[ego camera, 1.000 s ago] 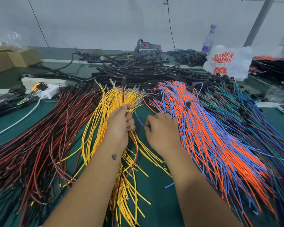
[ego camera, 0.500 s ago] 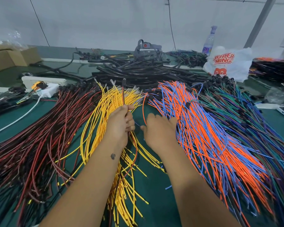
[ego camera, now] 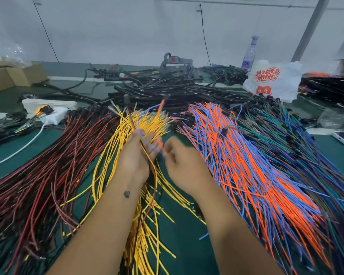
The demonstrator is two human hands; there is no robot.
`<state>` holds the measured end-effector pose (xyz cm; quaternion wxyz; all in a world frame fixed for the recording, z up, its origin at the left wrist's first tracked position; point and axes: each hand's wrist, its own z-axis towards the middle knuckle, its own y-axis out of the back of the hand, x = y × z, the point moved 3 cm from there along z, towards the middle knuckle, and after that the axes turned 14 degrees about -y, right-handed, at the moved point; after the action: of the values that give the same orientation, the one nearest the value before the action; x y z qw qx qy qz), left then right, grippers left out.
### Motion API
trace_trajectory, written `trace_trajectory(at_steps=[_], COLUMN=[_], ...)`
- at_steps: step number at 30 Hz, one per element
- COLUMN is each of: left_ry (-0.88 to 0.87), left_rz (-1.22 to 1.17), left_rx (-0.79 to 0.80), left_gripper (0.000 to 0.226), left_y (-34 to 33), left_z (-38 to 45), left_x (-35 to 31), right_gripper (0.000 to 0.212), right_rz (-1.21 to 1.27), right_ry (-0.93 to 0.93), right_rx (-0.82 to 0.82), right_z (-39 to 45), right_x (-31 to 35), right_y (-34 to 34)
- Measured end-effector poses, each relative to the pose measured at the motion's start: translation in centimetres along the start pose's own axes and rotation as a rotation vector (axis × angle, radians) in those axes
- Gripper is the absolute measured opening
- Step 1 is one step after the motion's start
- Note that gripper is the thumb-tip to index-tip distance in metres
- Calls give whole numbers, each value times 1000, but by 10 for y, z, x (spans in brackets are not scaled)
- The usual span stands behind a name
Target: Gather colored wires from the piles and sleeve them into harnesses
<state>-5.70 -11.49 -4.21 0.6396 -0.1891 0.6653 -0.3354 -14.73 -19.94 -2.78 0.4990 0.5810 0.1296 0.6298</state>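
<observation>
While the left hand (ego camera: 136, 155) grips a small bundle of gathered wires, the right hand (ego camera: 179, 161) pinches an orange wire (ego camera: 159, 124) and a blue wire (ego camera: 145, 135) beside it.
Detail: both wires rise from between the two hands above the yellow pile (ego camera: 115, 155) at mid-bench; the orange-and-blue pile (ego camera: 236, 155) lies just right, the red-and-black pile (ego camera: 48, 165) left, the green-and-blue pile (ego camera: 306, 145) far right, black sleeving (ego camera: 167, 92) beyond, all on the green bench (ego camera: 183, 245). Judged from their bends, the wires are light, thin and limp, with smooth insulation likely to slip; a pinch near the terminal end, strands held parallel, should control them best, since loose tails may snag neighbouring piles.
</observation>
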Motion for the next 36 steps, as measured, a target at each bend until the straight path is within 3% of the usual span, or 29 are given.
trace_trajectory(at_steps=[3,5,8,10,12,19,22,25,31,36], left_ry=[80,99,71,56,52,23,20,29,-6,4], left_rz=[-242,-220,105,345,464,499,489,466,418,485], left_rx=[49,102,214,323,414,630,687,652,438,497], left_gripper=[30,29,29,30,32,43,43,30,30,26], left_y=[2,1,-7,-11,-14,-21,-23,-23,-16,-19], left_z=[0,-2,-8,-14,-19,-28,-32,-31,-24,-28], left_x=[-5,-7,-1,6,11,11,11,10,5,5], right_gripper=[11,24,38,33,28,1,17,26,26,28], right_rz=[-38,13,484,818,948,1104,1133,1073,1006,960], right_ry=[-44,-117,-321,-447,-519,-448,-471,-433,-440,-420], right_rx=[119,104,93,77,46,-106,-221,-244,-205,-275], right_z=[-1,1,8,15,19,16,15,15,18,17], right_x=[1,-2,-7,-12,-18,-17,-21,-23,-25,-28], right_y=[-10,-11,-4,1,6,13,18,21,17,18])
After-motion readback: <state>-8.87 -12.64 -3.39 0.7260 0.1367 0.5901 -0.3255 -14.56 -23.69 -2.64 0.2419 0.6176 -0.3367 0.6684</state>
